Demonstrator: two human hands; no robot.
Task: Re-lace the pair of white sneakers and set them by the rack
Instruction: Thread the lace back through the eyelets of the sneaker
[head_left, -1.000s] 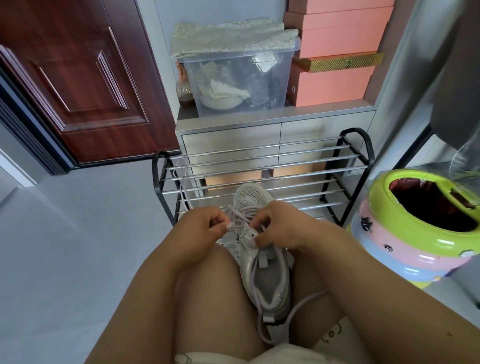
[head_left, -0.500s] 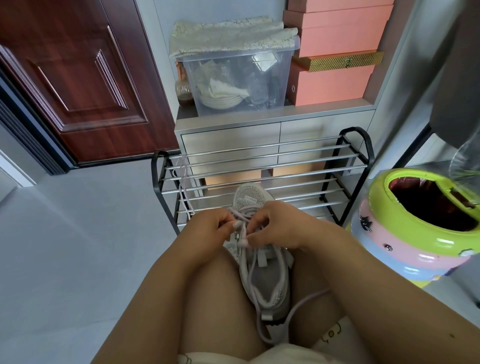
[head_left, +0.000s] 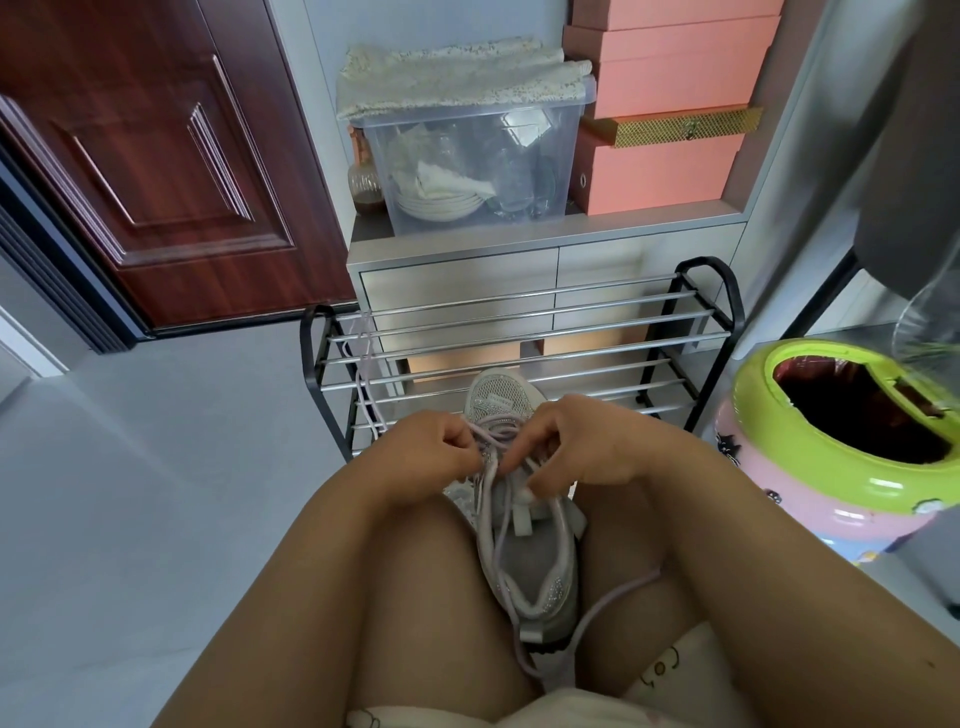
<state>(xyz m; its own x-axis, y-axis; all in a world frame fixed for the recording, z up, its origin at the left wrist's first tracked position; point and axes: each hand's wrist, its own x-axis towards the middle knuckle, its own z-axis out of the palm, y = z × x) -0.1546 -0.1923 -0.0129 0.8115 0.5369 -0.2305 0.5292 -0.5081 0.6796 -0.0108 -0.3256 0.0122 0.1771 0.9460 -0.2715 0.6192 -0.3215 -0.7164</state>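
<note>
Mid-lacing. I see sneaker (head_left: 524, 545) wedged between knees, frame centre, toe toward rack (head_left: 519, 332). Left hand (head_left: 431, 452) and right hand (head_left: 582, 447) each pinching lace (head_left: 496, 434) near lower eyelets. Next, I reckon: thread next eyelet, pull even.

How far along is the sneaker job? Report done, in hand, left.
Done: the lace already crosses the eyelets nearest the toe of the sneaker between the knees.
In hand: left hand and right hand both pinch that lace mid-shoe.
Left: the upper eyelets, the second sneaker, not in view, and setting both by the shoe rack, where a loose lace hangs.
</note>
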